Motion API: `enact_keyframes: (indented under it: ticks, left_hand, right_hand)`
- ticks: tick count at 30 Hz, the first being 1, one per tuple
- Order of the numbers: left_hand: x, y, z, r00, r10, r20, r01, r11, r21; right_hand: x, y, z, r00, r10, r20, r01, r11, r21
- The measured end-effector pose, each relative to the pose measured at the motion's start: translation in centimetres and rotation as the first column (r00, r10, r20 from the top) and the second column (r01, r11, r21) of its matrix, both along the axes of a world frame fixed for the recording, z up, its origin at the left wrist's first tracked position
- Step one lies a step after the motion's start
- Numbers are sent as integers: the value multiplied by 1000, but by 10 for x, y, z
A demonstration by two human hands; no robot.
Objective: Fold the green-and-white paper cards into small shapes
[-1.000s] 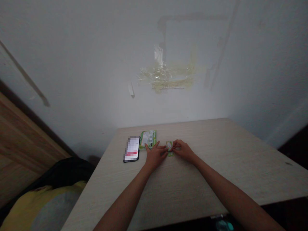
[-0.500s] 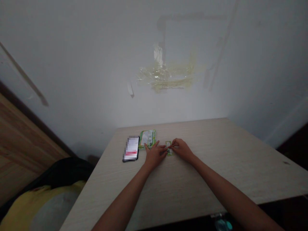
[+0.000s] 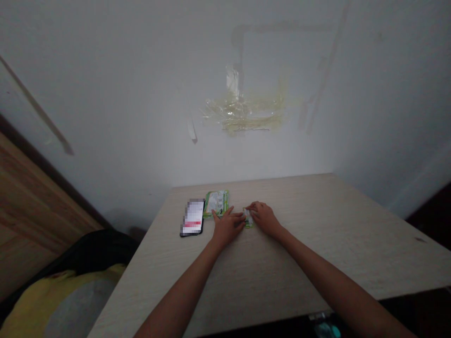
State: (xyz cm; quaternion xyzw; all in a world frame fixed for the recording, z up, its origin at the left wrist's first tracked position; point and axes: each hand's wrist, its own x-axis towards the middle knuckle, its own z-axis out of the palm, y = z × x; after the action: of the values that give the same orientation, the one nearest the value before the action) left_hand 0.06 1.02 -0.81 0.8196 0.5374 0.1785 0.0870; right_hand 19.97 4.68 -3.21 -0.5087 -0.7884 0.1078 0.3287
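Observation:
A small green-and-white packet (image 3: 249, 222) lies flat on the table between my two hands, partly hidden by the fingers. My left hand (image 3: 227, 227) rests on the table with its fingers spread, the fingertips touching the packet's left edge. My right hand (image 3: 263, 217) is closed, its fingers pressed together over the packet's upper right part; the exact grip is too small to make out. Just beyond my left hand lies a larger green-and-white pack (image 3: 217, 201) with printed text.
A phone (image 3: 192, 218) with a lit, partly blurred screen lies left of the larger pack. The pale wooden table (image 3: 317, 225) stands against a wall (image 3: 141, 94) with tape remnants. Below its front edge is a teal-and-clear object (image 3: 327, 327); a yellow-and-grey soft thing (image 3: 70, 305) sits at lower left.
My right hand has shifted slightly up and left, and its fingers now reach over the packet's upper end. The left hand stays in place.

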Motion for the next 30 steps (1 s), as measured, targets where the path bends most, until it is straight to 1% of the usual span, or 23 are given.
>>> enact_keyframes:
  ticks: [8,10,14,18,20,27,30]
  left_hand:
    - [1,0,-3,1000,-3,2,2,1000,22]
    - [0,-1,-3,1000,-5,15,4,999,32]
    - [0,-2,-3,1000,-14,25,13,999,43]
    - [0,-3,-2,1000,-4,12,3,999,43]
    - [0,-3,-1,1000,0,17,-1,999,44]
    - [1,-4,0,1000,18,20,-19,999,42]
    - [2,-5,1,999,27,17,-28,998,58]
  right_hand:
    - [0,-3,-2,1000,-2,17,2,1000,-1]
    - [1,-4,-1,1000,15,-23,-15,1000,-7]
    - [7,-5,2,982,66,-176,-66,998,6]
    - [11,-7,4,963,132,-235,-147,988,-50]
    - [11,-7,4,959,147,-242,-167,984,-65]
    - [12,-5,6,961,147,-232,-178,977,-116]
    - [13,-5,6,960,163,-227,-192,975,-114]
